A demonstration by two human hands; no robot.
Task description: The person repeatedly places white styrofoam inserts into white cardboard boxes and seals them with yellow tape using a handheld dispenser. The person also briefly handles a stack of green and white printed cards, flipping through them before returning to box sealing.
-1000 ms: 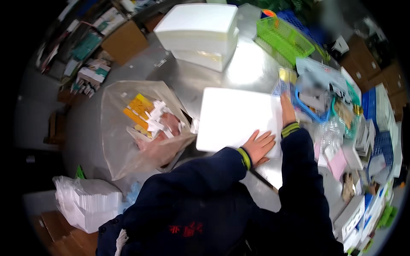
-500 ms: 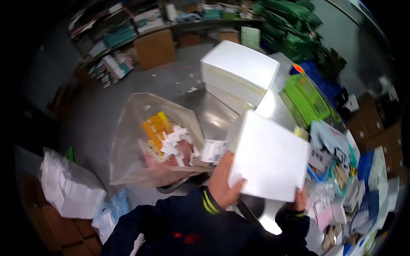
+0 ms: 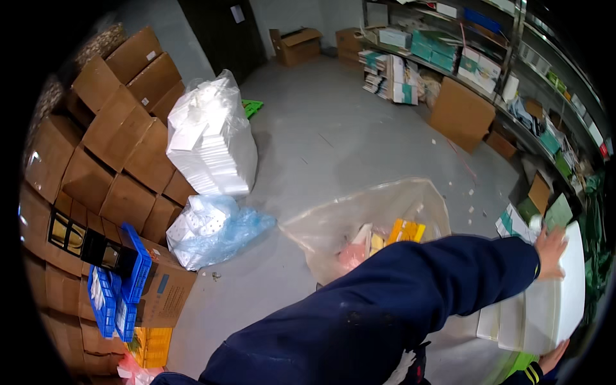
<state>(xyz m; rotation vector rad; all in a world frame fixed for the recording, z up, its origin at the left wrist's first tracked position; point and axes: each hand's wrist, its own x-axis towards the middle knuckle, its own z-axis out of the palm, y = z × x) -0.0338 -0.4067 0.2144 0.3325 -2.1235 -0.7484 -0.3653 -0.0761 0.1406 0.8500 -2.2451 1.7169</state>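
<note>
At the right of the view, my left hand (image 3: 550, 253) grips the far end of a white foam box (image 3: 564, 295), with its fingers curled against it. My right hand (image 3: 553, 356), partly hidden, holds the near end of that box at the lower right edge. More white foam boxes (image 3: 510, 324) are stacked beneath it, and part of a green basket (image 3: 521, 364) shows below them. My left sleeve crosses in front of a large translucent bag (image 3: 321, 218) containing yellow, pink and white scraps.
Cardboard cartons (image 3: 109, 141) are piled along the left, with blue crates (image 3: 135, 263) and a yellow crate (image 3: 157, 346). Bagged white foam sheets (image 3: 212, 147) and a blue bag (image 3: 218, 231) lie on the grey floor. Laden shelves (image 3: 487, 64) line the back right.
The foam box was lifted from the steel table and moved onto the stacked boxes, both hands on it. My view has swung left, showing cartons and more floor.
</note>
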